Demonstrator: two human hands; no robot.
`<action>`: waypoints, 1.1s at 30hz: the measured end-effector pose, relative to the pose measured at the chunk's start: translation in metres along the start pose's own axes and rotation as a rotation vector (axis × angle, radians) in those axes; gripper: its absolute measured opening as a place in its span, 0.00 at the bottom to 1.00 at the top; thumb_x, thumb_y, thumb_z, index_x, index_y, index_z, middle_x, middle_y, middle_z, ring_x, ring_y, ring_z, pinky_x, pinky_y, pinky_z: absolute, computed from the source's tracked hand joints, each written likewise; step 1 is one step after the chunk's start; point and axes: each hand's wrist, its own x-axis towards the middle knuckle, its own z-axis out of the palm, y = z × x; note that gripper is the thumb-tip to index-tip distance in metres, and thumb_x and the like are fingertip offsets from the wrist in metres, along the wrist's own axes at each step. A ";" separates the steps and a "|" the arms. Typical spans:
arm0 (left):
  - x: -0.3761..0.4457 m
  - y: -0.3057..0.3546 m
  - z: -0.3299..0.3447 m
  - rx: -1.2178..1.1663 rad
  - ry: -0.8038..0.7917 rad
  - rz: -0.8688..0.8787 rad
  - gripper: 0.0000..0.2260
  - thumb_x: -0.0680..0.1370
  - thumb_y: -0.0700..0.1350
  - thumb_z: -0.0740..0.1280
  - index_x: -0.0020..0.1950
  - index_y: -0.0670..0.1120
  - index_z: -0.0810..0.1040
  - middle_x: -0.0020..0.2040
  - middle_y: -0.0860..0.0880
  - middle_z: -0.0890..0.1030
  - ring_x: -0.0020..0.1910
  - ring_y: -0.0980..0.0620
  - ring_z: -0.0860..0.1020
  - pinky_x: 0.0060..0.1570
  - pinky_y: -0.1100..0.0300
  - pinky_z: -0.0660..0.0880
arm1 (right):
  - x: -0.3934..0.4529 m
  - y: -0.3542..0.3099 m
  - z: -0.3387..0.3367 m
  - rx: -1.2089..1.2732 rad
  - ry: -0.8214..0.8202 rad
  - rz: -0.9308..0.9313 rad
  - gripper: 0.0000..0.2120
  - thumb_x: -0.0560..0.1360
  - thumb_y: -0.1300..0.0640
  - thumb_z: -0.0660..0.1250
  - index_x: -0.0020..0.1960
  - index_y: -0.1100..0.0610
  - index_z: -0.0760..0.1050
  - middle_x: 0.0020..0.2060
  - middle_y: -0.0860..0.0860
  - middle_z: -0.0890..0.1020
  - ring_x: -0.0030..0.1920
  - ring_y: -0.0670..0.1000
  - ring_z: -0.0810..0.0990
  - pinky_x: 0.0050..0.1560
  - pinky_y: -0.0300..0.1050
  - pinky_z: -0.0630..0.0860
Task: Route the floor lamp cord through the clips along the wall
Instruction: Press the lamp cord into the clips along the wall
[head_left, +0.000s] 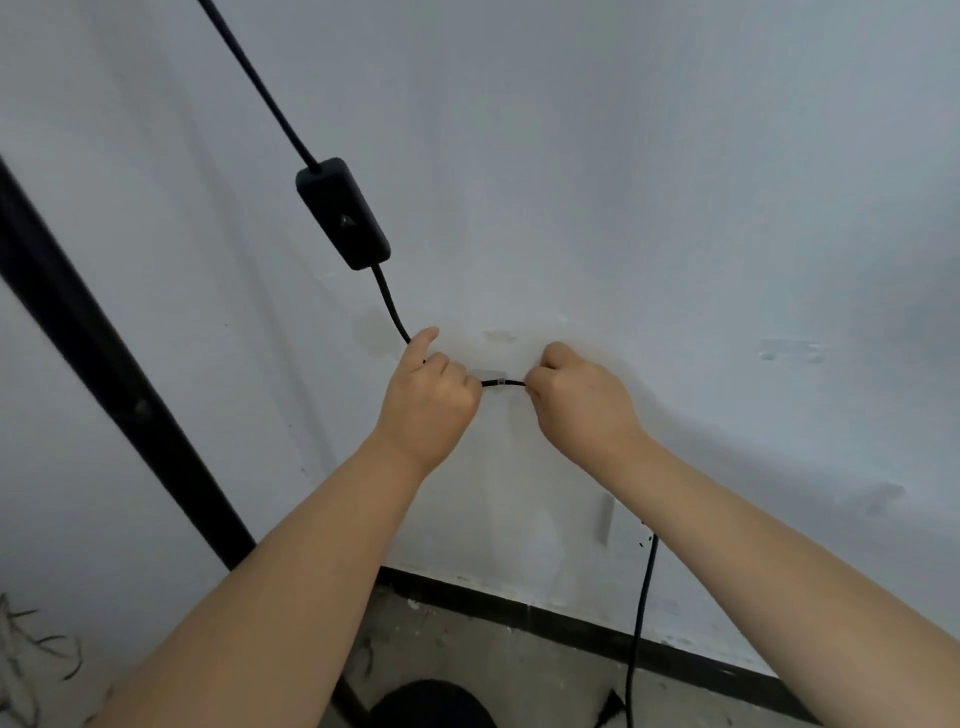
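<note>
left hand (427, 400) and right hand (582, 395) are each clamped on the black cord (392, 306), either side of a clear clip (497, 381) on the white wall (623, 182). the short taut span between them crosses the clip. above-left of the clip hangs the inline switch (343, 213); further left, the lamp pole (104, 364).

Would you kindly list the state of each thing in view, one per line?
cord: held taut between both hands, at the clip.
clip: on the wall, cord lying across it; whether seated, unclear.
left hand: closed on the cord.
right hand: closed on the cord.
inline switch: hanging free above.
second clip: empty.
</note>
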 end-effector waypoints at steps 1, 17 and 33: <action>0.001 0.000 -0.002 -0.001 -0.024 -0.001 0.12 0.54 0.29 0.58 0.17 0.44 0.71 0.13 0.50 0.70 0.15 0.52 0.70 0.41 0.50 0.83 | 0.001 -0.001 -0.002 -0.009 -0.008 0.000 0.08 0.73 0.69 0.57 0.43 0.67 0.74 0.40 0.59 0.67 0.35 0.60 0.71 0.31 0.46 0.61; 0.004 -0.008 -0.007 0.194 -0.090 0.054 0.11 0.53 0.28 0.71 0.24 0.43 0.76 0.19 0.49 0.75 0.29 0.50 0.80 0.48 0.35 0.76 | -0.015 0.023 -0.006 0.068 0.047 0.081 0.09 0.74 0.68 0.57 0.49 0.66 0.76 0.46 0.61 0.75 0.41 0.62 0.76 0.36 0.50 0.73; 0.032 0.065 0.004 -0.355 0.111 0.289 0.11 0.67 0.36 0.59 0.37 0.38 0.81 0.32 0.42 0.84 0.34 0.44 0.82 0.38 0.55 0.80 | -0.108 0.094 -0.011 0.834 -0.498 0.450 0.13 0.78 0.60 0.55 0.59 0.62 0.72 0.29 0.51 0.73 0.24 0.45 0.72 0.36 0.41 0.78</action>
